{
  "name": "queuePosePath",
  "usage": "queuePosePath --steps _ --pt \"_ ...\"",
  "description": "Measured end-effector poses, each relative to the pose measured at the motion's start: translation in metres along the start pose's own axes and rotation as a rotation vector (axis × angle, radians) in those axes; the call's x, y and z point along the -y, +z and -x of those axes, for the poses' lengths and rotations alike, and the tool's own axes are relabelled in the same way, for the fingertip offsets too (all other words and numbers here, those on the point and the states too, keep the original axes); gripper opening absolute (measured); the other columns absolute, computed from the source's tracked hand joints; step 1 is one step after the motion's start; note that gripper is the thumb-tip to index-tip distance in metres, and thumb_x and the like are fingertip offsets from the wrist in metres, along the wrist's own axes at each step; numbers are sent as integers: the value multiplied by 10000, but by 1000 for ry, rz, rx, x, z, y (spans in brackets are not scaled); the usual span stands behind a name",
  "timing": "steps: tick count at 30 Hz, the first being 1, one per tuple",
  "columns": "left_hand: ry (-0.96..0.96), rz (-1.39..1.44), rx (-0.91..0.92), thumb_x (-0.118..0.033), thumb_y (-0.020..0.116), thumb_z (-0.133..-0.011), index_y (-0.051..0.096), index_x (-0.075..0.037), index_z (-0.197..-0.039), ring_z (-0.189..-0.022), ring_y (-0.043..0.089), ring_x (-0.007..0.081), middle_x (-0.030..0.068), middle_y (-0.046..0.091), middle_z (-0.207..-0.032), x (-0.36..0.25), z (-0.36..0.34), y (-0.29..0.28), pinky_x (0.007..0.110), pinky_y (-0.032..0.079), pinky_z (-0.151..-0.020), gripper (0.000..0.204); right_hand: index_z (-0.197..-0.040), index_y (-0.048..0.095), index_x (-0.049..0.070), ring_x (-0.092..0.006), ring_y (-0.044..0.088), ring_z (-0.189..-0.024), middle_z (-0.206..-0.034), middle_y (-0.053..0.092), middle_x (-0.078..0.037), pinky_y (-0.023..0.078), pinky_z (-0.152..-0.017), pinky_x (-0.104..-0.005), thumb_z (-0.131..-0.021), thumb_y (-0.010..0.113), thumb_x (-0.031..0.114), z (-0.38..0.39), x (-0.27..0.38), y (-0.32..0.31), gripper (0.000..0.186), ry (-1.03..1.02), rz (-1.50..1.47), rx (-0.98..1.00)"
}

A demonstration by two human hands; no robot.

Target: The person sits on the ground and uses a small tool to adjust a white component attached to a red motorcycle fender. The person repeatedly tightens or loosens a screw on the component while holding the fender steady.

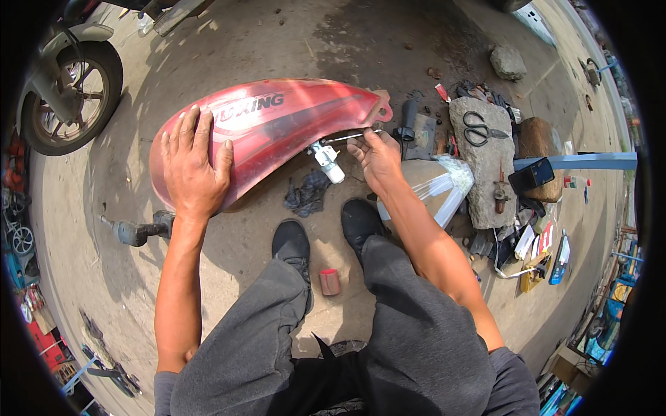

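A red motorcycle fuel tank (277, 128) lies on its side on the ground in front of me. My left hand (196, 163) rests flat on its left part, fingers stretched out. A silver fuel valve with a white cup (329, 163) sticks out from the tank's near lower edge. My right hand (378, 156) is closed in a pinch around a slim metal rod-like tool (341, 138), whose left end reaches the valve. The tool's exact kind is too small to make out.
Beneath the valve lies a dark rag (307, 194); a small red cylinder (329, 282) stands between my shoes. To the right, a stone slab (485, 166) bears black-handled scissors (479, 130). A black electric tool (135, 231) lies left; a motorcycle wheel (76, 100) stands far left.
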State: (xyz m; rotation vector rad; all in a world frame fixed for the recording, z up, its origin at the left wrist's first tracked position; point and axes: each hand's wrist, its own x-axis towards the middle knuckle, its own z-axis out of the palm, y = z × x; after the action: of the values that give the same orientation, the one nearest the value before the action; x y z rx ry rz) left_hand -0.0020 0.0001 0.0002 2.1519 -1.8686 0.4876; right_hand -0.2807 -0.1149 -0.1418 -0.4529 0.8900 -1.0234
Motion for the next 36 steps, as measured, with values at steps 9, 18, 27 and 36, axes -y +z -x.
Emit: queuePosePath --steps 9,18,27,36 --pt "-7 7 0 -285 614 -869 567 -86 -1330 -1307 463 346 131 506 -1422 -1 0 0 483 273 -1146 505 -1135 499 -48 -218 668 -859 -1043 630 -149 581 -768 -342 -989 520 127 5 3 2 229 -86 65 45" --pt "-15 5 3 -287 614 -871 563 -88 -1336 -1311 461 347 125 508 -1424 1 2 -2 484 275 -1145 508 -1125 510 -36 -220 655 -893 -1049 625 -138 577 -791 -346 -996 500 103 2 -1 8 191 63 -25 36" --pt "6 11 -8 -296 609 -879 563 -86 -1338 -1301 468 339 128 514 -1416 -2 0 1 482 284 -1135 507 -1100 509 -51 -238 625 -914 -1026 596 -167 587 -778 -323 -1007 457 67 -26 -37 -18 159 475 -415 -80" --pt "2 -22 3 -313 604 -888 563 -88 -1339 -1305 467 328 121 510 -1424 2 0 -2 478 274 -1140 506 -1120 522 -47 -213 660 -855 -1021 629 -136 595 -747 -323 -1000 508 124 0 1 7 210 19 -16 33"
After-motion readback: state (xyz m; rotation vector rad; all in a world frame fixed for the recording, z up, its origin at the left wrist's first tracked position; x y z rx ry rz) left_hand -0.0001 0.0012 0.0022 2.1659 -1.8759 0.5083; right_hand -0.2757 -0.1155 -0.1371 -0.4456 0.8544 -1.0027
